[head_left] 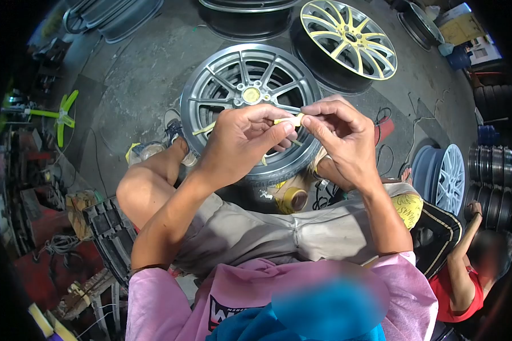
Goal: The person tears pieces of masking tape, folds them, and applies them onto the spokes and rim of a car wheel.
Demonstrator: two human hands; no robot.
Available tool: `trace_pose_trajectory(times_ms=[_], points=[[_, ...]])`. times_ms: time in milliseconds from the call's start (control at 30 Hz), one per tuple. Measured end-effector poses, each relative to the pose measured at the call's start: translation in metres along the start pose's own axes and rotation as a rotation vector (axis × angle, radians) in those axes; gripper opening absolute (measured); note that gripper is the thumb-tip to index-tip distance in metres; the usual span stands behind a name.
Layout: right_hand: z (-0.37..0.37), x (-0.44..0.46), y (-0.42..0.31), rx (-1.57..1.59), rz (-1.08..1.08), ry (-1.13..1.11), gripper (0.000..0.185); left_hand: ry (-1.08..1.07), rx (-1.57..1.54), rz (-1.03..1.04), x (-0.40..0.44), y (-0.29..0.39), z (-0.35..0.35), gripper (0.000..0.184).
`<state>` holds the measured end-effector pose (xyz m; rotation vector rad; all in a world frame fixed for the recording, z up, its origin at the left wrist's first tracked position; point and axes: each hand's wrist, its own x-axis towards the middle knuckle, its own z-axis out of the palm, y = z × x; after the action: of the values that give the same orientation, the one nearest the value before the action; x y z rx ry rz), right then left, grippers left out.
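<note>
Your left hand (244, 139) and right hand (344, 133) both pinch a small strip of yellow tape (290, 120) over the silver wheel (244, 71), toward its right edge. Bare floor (136, 71) opens off the wheel's left edge; a yellow-taped wheel (351, 38) crowds its far right.

Left grip (243, 136) and right grip (342, 132) seem pinched.

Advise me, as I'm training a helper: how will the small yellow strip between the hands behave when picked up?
Likely very light: the left hand and right hand merely pinch the yellow strip. It looks narrow and thin, so probably floppy rather than stiff. It may cling if it matches the yellow covering on the upper-right wheel.
</note>
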<state>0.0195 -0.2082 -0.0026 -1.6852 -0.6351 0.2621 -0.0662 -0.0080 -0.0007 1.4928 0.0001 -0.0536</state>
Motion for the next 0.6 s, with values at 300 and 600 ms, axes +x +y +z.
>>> trace_pose_trajectory(times_ms=[300,600], points=[[0.003,0.001,-0.006,0.319,0.219,-0.127,0.020,0.146,0.413,0.148,-0.001,0.004,0.007,0.024],[0.009,0.002,-0.008,0.361,0.197,-0.133,0.019,0.094,-0.150,0.070,-0.001,0.004,-0.003,0.022]])
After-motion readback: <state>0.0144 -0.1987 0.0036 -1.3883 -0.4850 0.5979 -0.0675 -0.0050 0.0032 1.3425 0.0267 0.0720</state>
